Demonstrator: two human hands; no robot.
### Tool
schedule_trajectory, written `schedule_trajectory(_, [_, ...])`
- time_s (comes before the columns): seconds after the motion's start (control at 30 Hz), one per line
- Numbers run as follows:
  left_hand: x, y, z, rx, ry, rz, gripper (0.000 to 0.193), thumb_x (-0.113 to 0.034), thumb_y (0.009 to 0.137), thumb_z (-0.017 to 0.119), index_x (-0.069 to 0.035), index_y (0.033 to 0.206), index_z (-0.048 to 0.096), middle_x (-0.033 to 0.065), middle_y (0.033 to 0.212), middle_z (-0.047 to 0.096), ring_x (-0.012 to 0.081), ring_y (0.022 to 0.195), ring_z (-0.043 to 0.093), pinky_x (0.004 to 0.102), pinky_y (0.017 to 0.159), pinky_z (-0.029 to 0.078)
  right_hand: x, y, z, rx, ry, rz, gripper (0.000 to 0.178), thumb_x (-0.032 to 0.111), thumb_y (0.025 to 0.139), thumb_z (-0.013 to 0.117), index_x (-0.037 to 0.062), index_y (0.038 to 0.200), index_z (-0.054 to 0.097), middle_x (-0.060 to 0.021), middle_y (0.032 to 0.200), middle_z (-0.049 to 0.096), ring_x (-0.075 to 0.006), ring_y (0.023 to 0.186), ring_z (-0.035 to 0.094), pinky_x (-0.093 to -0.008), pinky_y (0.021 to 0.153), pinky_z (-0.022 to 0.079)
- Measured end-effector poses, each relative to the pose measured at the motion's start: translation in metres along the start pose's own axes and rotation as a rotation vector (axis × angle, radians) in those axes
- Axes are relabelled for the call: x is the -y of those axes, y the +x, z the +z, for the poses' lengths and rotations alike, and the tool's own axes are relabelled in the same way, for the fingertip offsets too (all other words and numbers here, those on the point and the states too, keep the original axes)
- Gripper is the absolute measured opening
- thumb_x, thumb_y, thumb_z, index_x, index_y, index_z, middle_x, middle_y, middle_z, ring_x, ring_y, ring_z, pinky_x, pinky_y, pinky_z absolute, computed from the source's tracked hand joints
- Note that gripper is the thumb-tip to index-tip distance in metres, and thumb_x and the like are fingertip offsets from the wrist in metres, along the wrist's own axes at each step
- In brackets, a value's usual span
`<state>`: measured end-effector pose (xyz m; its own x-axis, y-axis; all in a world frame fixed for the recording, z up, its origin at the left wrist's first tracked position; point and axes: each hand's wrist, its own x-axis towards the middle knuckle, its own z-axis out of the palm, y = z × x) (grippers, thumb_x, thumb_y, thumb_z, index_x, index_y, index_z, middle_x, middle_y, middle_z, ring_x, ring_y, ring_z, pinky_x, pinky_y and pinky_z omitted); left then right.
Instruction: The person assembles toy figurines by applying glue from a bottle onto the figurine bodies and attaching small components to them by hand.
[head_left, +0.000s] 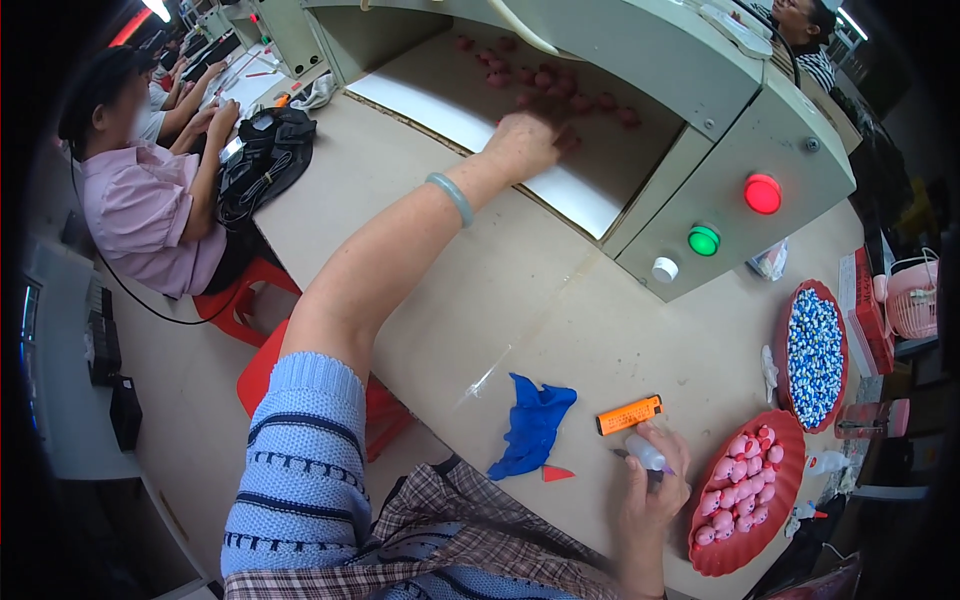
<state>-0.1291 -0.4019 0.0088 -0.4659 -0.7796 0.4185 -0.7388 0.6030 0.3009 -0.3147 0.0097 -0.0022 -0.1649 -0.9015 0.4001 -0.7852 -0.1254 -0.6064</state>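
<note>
My left hand (pixel 525 143) reaches into the opening of a grey-green metal box machine (pixel 655 190), over its white floor. Its fingers are dim and blurred among several small round pink pieces (pixel 545 78), so whether they grip one cannot be made out. At the lower right, my right hand (pixel 655 487) is closed around a small translucent squeeze bottle (pixel 648 453). An orange lighter-shaped object (pixel 629 414) lies just beyond that hand. To its left are a crumpled blue cloth (pixel 535 425) and a small red triangular piece (pixel 557 473).
A red dish (pixel 705 555) of pink animal-head pieces stands right of my right hand. Behind it, another red dish (pixel 842 385) holds blue-and-white bits. The machine carries red and green lights. A person in pink (pixel 150 200) sits left, near a black bag (pixel 265 160) and red stools (pixel 262 372).
</note>
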Motion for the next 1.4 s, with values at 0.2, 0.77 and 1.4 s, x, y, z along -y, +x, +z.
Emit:
schedule_trajectory(0.2, [0.079,0.038,-0.009,-0.101,0.458,-0.179,0.030,-0.018,0.090,0.057,-0.017,0.119,0.063,0.0081,0.122,0.062,0.0258,0.122,0.052,0.0436,0.097,0.045,0.003,0.002,0.000,-0.007,0.036,0.041,0.031,0.005,0.085,0.069,0.0034,0.114,0.059,-0.0134,0.107,0.071,-0.0270,0.103,0.068,-0.0480,0.101,0.039])
schedule_trajectory(0.77, [0.129,0.063,0.010,-0.183,0.097,-0.269,0.029,-0.025,0.093,0.059,-0.012,0.119,0.062,0.0094,0.123,0.063,0.0304,0.110,0.061,0.0394,0.092,0.050,0.002,0.010,-0.002,0.002,0.128,0.097,0.035,-0.001,0.081,0.069,0.0018,0.114,0.058,-0.0161,0.107,0.071,-0.0304,0.101,0.068,-0.0464,0.100,0.042])
schedule_trajectory(1.4, [-0.039,-0.098,-0.075,0.030,-1.732,-0.416,0.037,-0.011,0.102,0.043,0.000,0.136,0.042,0.0175,0.120,0.057,0.0226,0.098,0.064,0.0317,0.087,0.055,0.014,-0.018,-0.001,-0.113,0.384,0.102,0.039,-0.005,0.085,0.066,0.0009,0.120,0.049,-0.0209,0.112,0.067,-0.0308,0.107,0.066,-0.0383,0.092,0.053])
